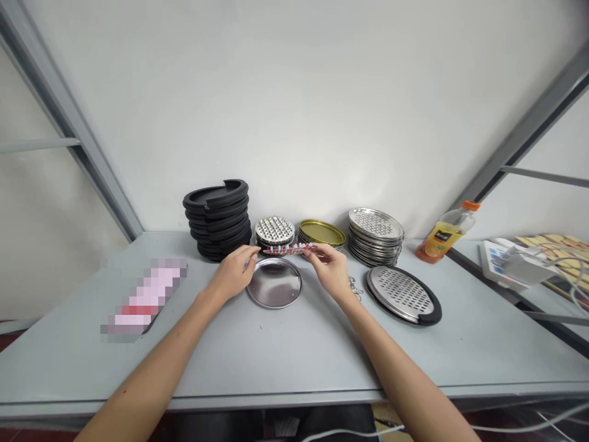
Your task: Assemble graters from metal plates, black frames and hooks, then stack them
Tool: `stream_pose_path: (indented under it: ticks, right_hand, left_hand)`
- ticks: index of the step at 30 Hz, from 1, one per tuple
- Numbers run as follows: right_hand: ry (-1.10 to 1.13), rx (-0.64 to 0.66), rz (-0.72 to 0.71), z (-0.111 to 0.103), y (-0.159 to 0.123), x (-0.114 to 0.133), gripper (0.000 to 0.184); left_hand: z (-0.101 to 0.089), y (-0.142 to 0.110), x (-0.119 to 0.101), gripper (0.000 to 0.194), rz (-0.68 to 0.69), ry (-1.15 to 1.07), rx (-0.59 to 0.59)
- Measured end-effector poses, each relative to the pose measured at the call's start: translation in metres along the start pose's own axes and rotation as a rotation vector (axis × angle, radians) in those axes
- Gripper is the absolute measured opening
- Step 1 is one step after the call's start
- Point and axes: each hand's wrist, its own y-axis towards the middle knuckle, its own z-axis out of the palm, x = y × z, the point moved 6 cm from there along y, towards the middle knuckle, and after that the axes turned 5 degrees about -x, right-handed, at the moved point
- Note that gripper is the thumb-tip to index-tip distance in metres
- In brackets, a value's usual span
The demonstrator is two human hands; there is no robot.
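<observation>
Between my two hands is a metal grater disc (pixel 289 249), seen nearly edge-on, with raised teeth that show red and white glints. My left hand (pixel 237 271) pinches its left edge, and my right hand (pixel 330 269) pinches the right edge. Just below it on the table lies a shiny round metal tray (pixel 275 283) with a low rim. Behind the held disc stands a stack of round grater discs (pixel 275 229) with raised teeth. Beside that stack are gold-coloured round lids or dishes (pixel 322 232), also stacked.
On the grey table (pixel 276 356) stand a tall stack of black rings (pixel 217 221) and a stack of slotted metal discs (pixel 376 230). A black-rimmed grater (pixel 402 293) lies right, near a plastic drink bottle (pixel 448 233) and power strip (pixel 501 264). A pixelated pink object (pixel 154 291) lies left.
</observation>
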Motion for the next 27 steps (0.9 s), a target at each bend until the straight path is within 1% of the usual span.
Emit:
stream_pose_path:
  ticks: [3,5,8,11,20,27]
  right_hand:
    - [-0.061,0.035,-0.043,0.002,-0.002,0.001,0.026]
    - [-0.099,0.082,-0.079,0.005,-0.003,0.002,0.022]
    - [-0.144,0.159,-0.127,0.010,-0.005,0.004,0.019]
    - [-0.177,0.221,-0.166,0.014,-0.007,0.006,0.019]
    - [-0.232,0.318,-0.192,0.023,-0.013,0.007,0.020]
    - [-0.302,0.366,-0.200,0.023,-0.013,0.007,0.021]
  left_hand:
    - [-0.001,-0.007,0.006,0.031,-0.004,0.013,0.074]
    - [0.000,-0.010,0.009,0.031,-0.004,0.018,0.116]
    - [0.003,-0.011,0.012,0.031,-0.004,0.067,0.150]
    - [0.006,-0.012,0.014,0.030,0.015,0.116,0.182]
    - [0.008,-0.012,0.013,0.026,0.032,0.070,0.196]
    - [0.009,-0.014,0.016,0.026,0.046,0.049,0.179]
